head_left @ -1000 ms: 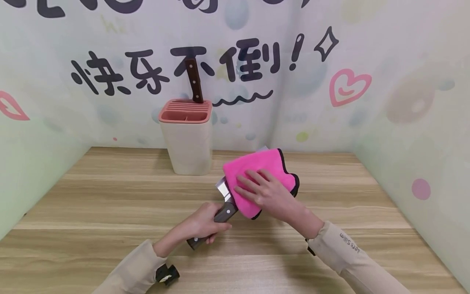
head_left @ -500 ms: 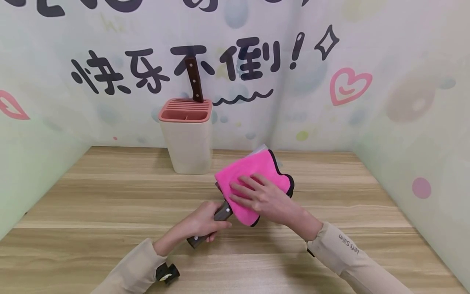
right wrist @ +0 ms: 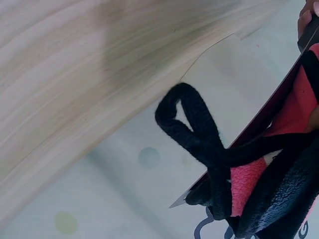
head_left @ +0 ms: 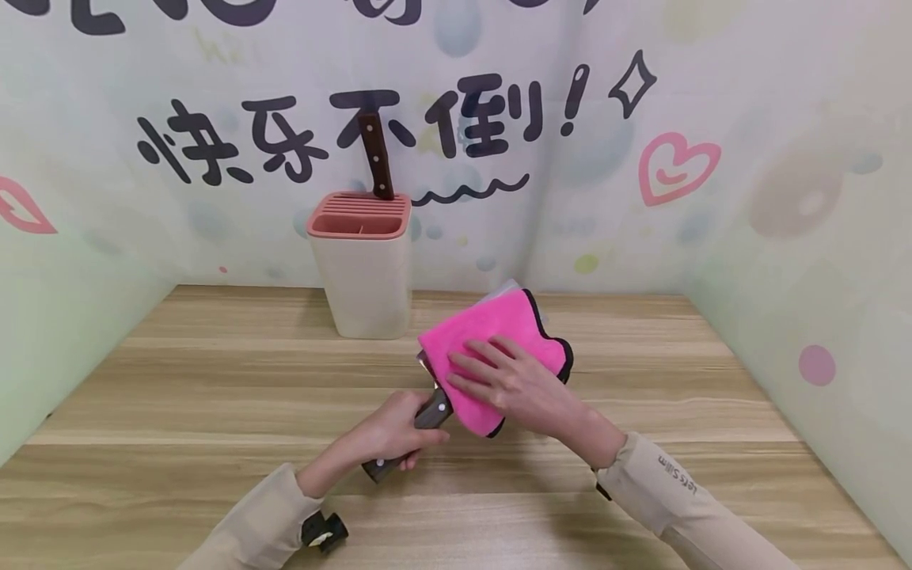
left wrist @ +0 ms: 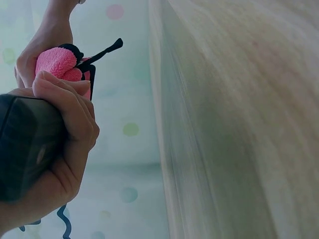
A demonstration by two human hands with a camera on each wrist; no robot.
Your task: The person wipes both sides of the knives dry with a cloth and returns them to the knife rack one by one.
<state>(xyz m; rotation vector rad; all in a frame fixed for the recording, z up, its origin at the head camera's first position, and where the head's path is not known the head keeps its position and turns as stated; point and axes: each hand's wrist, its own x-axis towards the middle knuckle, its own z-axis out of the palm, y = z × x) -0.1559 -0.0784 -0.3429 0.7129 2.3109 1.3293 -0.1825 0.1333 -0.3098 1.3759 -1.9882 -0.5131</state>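
My left hand (head_left: 395, 427) grips the dark riveted handle of a kitchen knife (head_left: 435, 409), which points away to the upper right. A bright pink cloth (head_left: 492, 317) with black edging covers most of the blade; a bit of metal shows near the handle, and the far end sticks out past the cloth. Across the cloth lies my right hand (head_left: 516, 384), fingers spread on top, thumb hidden from the head view. In the right wrist view the cloth (right wrist: 246, 181) is folded about the blade, its black hanging loop (right wrist: 192, 119) dangling and the blade tip (right wrist: 178, 201) exposed.
Behind to the left stands a white knife holder (head_left: 366, 285) with a pink slotted top. A brown-handled knife (head_left: 376, 158) stands upright in it. The wood-grain table (head_left: 214, 396) is bounded by printed fabric walls (head_left: 606, 222) at the back and both sides.
My right hand and the cloth have slid a little toward the handle, uncovering more of the blade's far end. In the last half second they barely move. My left hand keeps its grip.
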